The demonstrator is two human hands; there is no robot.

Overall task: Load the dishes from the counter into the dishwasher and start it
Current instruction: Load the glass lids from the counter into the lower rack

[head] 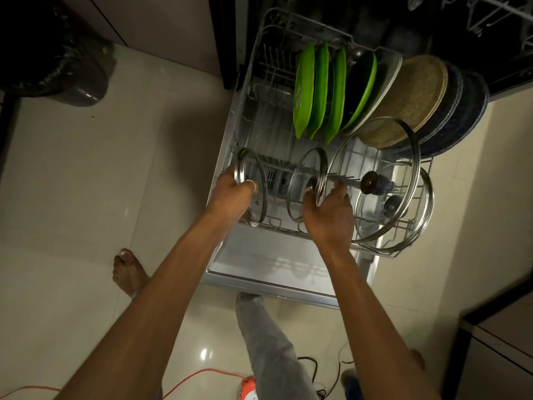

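The dishwasher's lower rack (261, 44) is pulled out over the open door (259, 264). My left hand (233, 194) grips a small glass lid (252, 186) at the rack's front left corner, held on edge. My right hand (328, 212) holds a second small glass lid (308, 183) upright in the front row. Two larger glass lids (377, 180) (424, 209) stand on edge to the right. Behind them, several green plates (317, 90), a tan plate (409, 99) and dark blue plates (461, 111) stand in the back row.
The upper rack (490, 13) shows at the top right. A dark bin with a black bag (57, 53) stands on the floor at the left. An orange cable (202, 373) and an orange device (251, 388) lie by my feet. A cabinet corner (496, 342) juts in at the lower right.
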